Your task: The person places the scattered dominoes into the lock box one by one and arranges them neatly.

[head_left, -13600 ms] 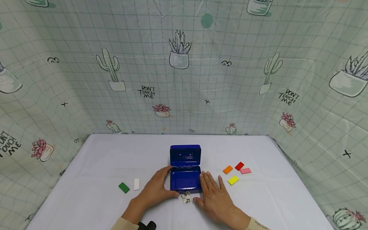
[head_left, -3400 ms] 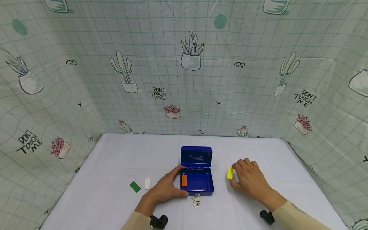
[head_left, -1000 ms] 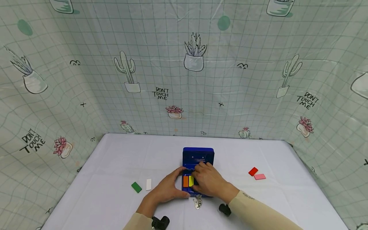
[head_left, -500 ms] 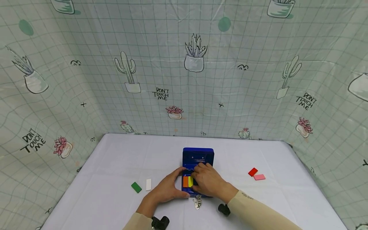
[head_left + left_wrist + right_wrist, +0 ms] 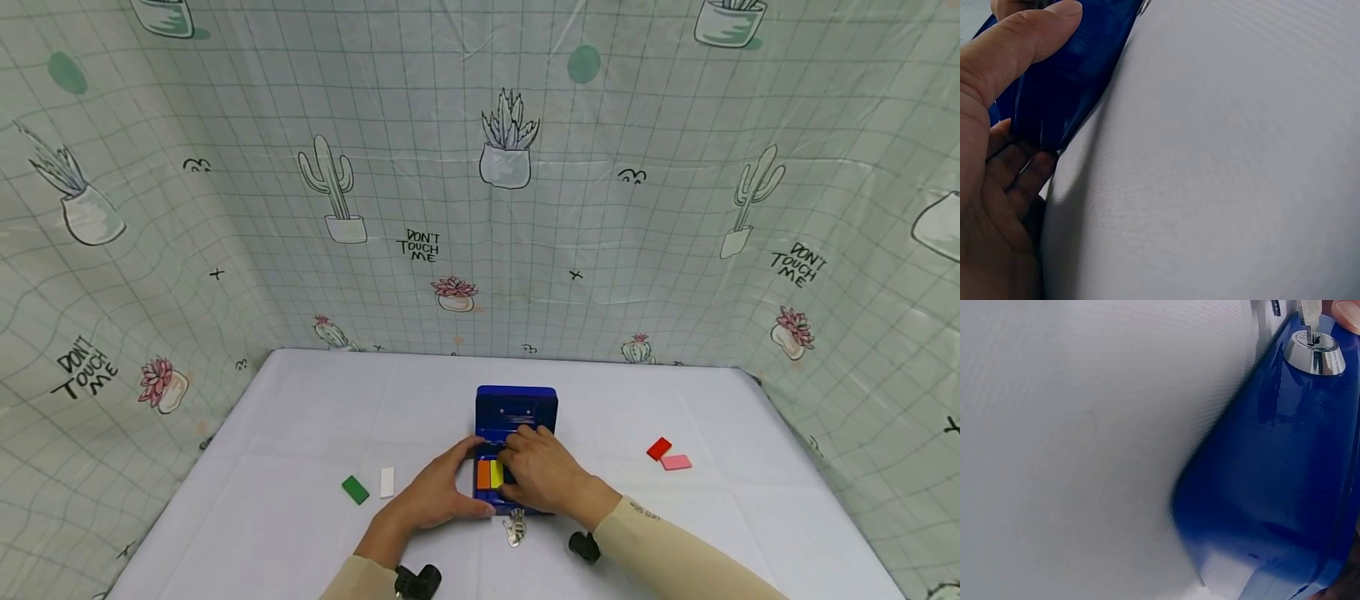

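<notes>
Your right hand (image 5: 546, 471) is curled at the yellow block (image 5: 497, 474), index finger at its far end and thumb at its near end; it seems pinched along its length, though the hand's back hides how firmly. The block lies just left of your right palm, inside the blue box (image 5: 1266, 469), its long axis running from you towards the hinge. That axis is parallel to the orange block (image 5: 483, 474), close against its left side, so your grip spans the ends rather than the faces. Your right hand is nearer the block; your left hand (image 5: 433, 496) holds the box's left side, thumb at the front corner. Beyond, the lid (image 5: 517, 402) stands raised, and keys (image 5: 514, 527) hang in front. Red (image 5: 659, 448) and pink blocks (image 5: 677, 462) lie well to the right, white (image 5: 387, 482) and green blocks (image 5: 355, 490) to the left.
</notes>
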Demonstrator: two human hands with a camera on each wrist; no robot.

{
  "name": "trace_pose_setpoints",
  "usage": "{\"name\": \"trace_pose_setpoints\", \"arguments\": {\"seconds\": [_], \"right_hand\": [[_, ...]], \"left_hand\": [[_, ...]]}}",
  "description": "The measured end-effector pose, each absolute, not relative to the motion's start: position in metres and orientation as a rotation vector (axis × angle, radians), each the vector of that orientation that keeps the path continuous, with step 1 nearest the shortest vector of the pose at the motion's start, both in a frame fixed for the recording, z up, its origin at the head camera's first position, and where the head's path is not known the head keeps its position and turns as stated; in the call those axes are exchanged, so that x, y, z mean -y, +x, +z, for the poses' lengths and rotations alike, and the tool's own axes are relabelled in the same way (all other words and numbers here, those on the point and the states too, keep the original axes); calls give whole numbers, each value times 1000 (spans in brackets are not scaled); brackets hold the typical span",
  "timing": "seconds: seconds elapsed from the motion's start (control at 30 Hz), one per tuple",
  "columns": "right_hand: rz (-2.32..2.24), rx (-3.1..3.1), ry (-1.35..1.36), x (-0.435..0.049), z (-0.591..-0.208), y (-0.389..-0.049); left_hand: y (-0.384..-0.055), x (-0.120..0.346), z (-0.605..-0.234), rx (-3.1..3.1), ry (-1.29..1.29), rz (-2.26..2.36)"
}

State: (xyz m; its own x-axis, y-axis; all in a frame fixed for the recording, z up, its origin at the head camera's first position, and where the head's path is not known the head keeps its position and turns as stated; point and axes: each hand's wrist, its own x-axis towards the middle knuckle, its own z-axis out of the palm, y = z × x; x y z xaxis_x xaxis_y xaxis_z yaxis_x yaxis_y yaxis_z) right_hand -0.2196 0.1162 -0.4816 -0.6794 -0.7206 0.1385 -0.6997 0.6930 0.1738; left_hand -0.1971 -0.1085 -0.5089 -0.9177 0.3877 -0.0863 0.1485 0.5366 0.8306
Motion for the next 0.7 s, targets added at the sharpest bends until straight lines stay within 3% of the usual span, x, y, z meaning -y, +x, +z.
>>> {"name": "trace_pose_setpoints", "arguments": {"seconds": [0.7], "right_hand": [[-130,2696,1145,-117,-483,-220]], "left_hand": [[-197,108,-509,-2520,446,1326]]}}
